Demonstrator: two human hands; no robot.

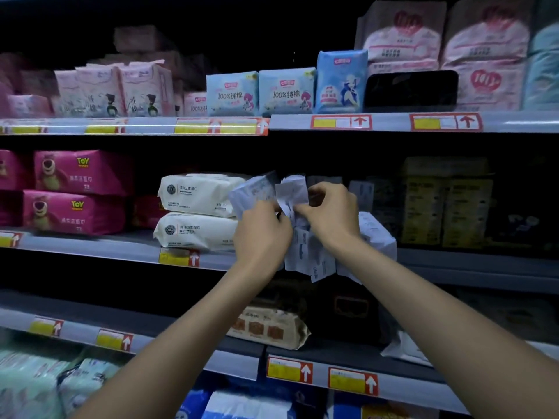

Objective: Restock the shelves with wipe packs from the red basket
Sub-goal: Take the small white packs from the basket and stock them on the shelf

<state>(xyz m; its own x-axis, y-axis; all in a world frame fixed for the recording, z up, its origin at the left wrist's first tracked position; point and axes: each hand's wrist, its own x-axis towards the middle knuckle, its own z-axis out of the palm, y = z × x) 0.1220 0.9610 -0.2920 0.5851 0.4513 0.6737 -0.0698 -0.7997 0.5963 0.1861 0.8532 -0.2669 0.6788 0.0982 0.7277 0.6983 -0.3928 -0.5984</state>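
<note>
Single head-worn wide-angle view, facing forward and slightly down, close in: left hand (261,234) and right hand (331,213) mid-frame at the middle shelf (90,246), upper shelf (393,122) above them, lower shelf (78,331) beneath.

dim, soft-focus — curved, blurry edges

Dim aisle, light v. low; the backs of the bays go nearly black. Grey metal shelving, 3 tiers in view: top shelf (514,122), mid shelf (90,246), lower shelf (169,337). Front rails carry yellow price labels (341,122) w/ red-and-white up-arrows. Two bays join approx. at centre.
</note>
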